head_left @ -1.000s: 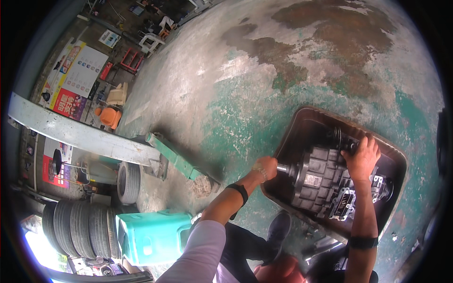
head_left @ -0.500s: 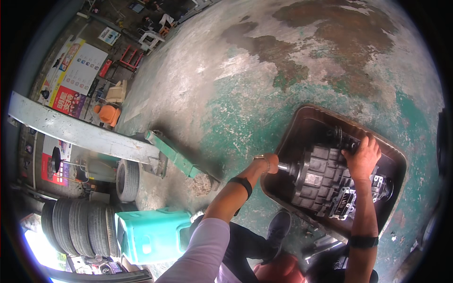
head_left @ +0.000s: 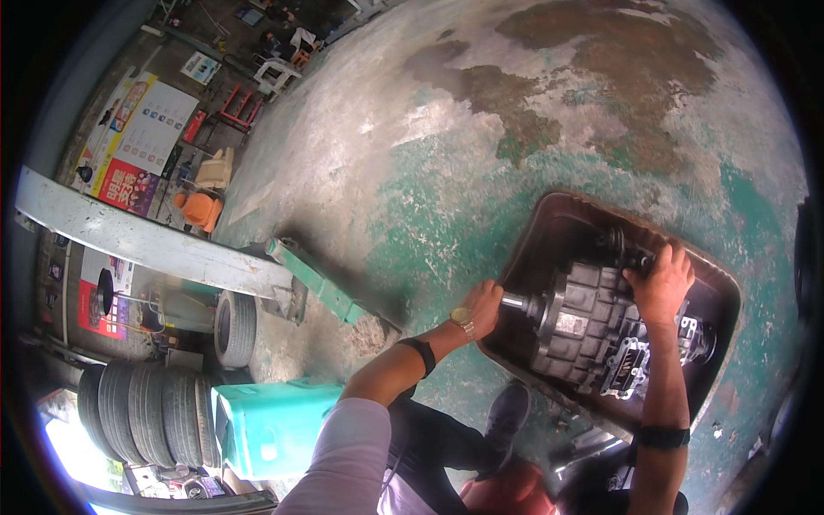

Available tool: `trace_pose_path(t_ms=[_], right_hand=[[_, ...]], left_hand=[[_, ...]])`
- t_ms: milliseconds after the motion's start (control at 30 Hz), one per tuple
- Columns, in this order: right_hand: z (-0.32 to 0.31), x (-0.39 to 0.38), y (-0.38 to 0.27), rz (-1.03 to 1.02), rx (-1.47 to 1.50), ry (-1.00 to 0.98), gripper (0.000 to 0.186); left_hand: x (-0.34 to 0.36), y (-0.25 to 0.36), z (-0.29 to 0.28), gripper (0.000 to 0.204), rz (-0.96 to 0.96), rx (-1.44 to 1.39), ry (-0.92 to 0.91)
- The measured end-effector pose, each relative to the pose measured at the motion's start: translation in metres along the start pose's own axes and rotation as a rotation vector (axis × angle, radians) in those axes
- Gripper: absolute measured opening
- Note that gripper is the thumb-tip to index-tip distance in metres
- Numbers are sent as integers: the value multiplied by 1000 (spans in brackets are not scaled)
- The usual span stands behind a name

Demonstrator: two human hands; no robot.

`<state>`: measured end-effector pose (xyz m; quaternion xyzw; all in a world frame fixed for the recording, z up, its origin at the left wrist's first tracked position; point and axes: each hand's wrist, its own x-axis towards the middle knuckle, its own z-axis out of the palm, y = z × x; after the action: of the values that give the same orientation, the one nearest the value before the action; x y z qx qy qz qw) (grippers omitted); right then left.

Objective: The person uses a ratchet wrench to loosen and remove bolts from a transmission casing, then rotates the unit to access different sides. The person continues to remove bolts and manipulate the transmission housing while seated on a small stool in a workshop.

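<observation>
A grey metal gearbox (head_left: pixel 580 316) with a ribbed casing lies in a brown tray (head_left: pixel 730 283) on the floor at the right. Its bright shaft (head_left: pixel 515 300) sticks out to the left over the tray's edge. My left hand (head_left: pixel 486 307) is closed round the end of that shaft, hiding its tip. On the far right of the casing, my right hand (head_left: pixel 659 287) grips the gearbox with curled fingers and thumb apart; the exact part under the fingertips is hidden. An open section with pale fittings (head_left: pixel 625 369) shows left of my right forearm.
A green lift arm (head_left: pixel 316 281) joins a pale post (head_left: pixel 154 232) at the left. Several tyres (head_left: pixel 146 412) stand beside a turquoise container (head_left: pixel 279 429). Something red (head_left: pixel 511 493) is below me, near my shoe (head_left: pixel 508 416).
My left hand has turned about the shaft end, its wrist rolling so the watch face shows, and the forearm has dropped lower and left. My right hand has hardly moved.
</observation>
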<state>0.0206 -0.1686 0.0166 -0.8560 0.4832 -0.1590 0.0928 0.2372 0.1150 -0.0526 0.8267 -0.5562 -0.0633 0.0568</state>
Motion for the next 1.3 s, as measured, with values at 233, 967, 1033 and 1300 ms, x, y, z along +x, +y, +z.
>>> trace_pose_path(t_ms=[233, 967, 1033, 1300], right_hand=[[1, 0, 2, -9, 2, 26, 80], [7, 3, 3, -32, -2, 43, 66], [6, 3, 1, -26, -16, 40, 66], [9, 2, 7, -37, -64, 9, 65]], left_hand=[[1, 3, 10, 24, -6, 102, 63], [35, -10, 3, 13, -131, 180, -305], [43, -13, 0, 14, -143, 180, -414], [72, -15, -12, 27, -281, 62, -811]])
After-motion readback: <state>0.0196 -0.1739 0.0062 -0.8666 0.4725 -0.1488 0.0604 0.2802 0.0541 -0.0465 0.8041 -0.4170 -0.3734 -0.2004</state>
